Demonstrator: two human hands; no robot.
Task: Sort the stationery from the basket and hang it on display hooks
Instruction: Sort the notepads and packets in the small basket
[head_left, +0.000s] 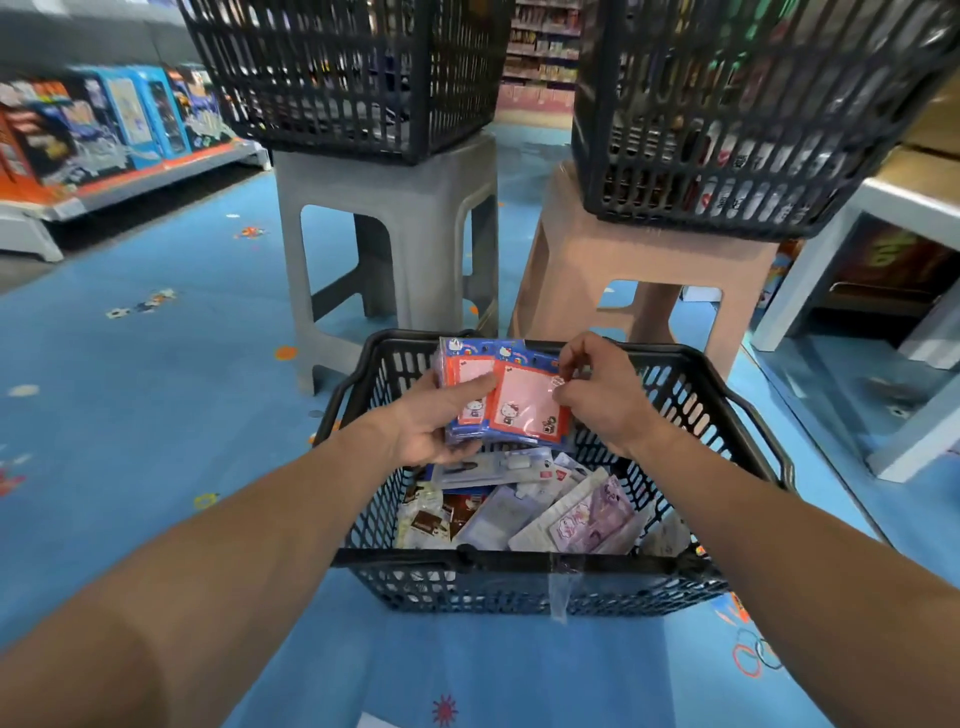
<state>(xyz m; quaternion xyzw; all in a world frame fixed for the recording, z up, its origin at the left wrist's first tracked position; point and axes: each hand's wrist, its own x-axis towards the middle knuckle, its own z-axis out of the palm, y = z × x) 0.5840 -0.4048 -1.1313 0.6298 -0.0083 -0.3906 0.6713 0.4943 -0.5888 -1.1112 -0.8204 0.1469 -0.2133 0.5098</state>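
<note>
- In the floor basket (395, 558): loose stationery packs (545, 514).
- Just above: left hand (426, 431) curled under the memo-pad stack (470, 413), thumb across it.
- At its right edge: right hand (602, 405) pinching the front pack (524, 405).
- Beyond: grey stool (395, 176).

Bright, even store light; wide-angle bending at edges, far shelves (104, 130) blurred.

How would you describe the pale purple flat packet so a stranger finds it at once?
Find the black plastic mesh basket on the blue floor, under the red note packs that the left hand and right hand hold. At the right of its loose pile lies the pale purple flat packet, slanted. Only it is purple; its neighbours are white, grey or brown.
</note>
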